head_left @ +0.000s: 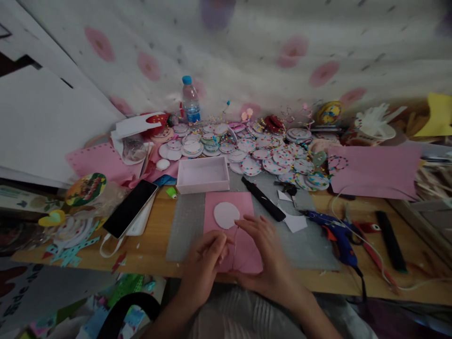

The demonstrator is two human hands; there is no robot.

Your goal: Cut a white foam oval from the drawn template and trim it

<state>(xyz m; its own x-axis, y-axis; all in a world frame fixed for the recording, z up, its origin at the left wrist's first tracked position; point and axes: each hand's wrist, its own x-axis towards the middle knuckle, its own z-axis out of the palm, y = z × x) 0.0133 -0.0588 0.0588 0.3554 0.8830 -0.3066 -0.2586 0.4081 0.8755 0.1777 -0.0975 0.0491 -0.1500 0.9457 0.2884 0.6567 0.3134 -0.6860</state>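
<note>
A white paper disc (226, 215) lies on the upper part of a pink sheet (249, 207) on the grey cutting mat. My left hand (206, 261) is closed in a pinch just below the disc, over the sheet. A thin strand (234, 247) runs down by its fingertips; whether it is thread or wire I cannot tell. On the other side, my right hand (264, 252) has thumb and fingers spread apart, the index fingertip near the disc's lower edge and the strand between finger and thumb. Slight blur covers the right fingers.
A white open box (203, 175) stands behind the sheet. Behind it are many decorated discs (247, 150) and a water bottle (191, 101). A phone (130, 209) lies left. To the right are a black-handled tool (263, 198), a blue glue gun (337, 235) and pliers (376, 254).
</note>
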